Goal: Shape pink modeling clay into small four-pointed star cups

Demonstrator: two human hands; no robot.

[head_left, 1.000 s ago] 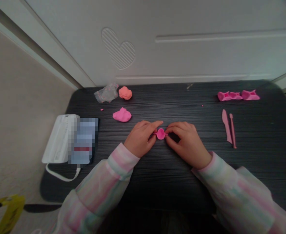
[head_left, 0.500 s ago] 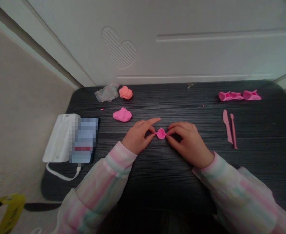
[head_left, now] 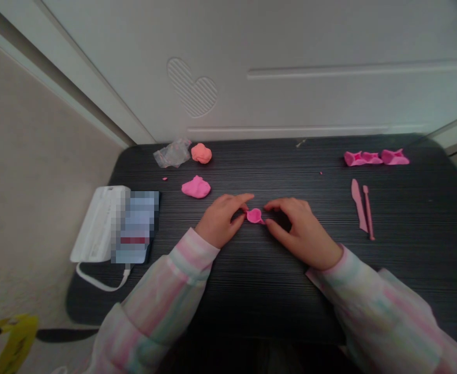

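Note:
Between my hands is a small hollow cup of pink modelling clay (head_left: 254, 216), with a pinched point on each side. My left hand (head_left: 221, 220) pinches its left point between thumb and fingers, the index finger stretched out above. Thumb and fingers of my right hand (head_left: 297, 228) are apart around its right side; the thumb tip is at or very near the right point. A larger pink clay lump (head_left: 196, 187) lies beyond my left hand, and an orange clay lump (head_left: 201, 154) lies behind that.
At the back right are several pink clay shapes (head_left: 394, 157) in a row. Nearer lie a pink plastic knife (head_left: 359, 205) and a thin pink modelling stick (head_left: 368, 213). On the left are a crumpled clear bag (head_left: 173, 154), a white power bank (head_left: 101, 224) and a cabled phone (head_left: 138, 226).
My right fingers have spread apart from the clay cup's right point, which now tilts downward. The left hand keeps its pinch. The whole view has shifted slightly.

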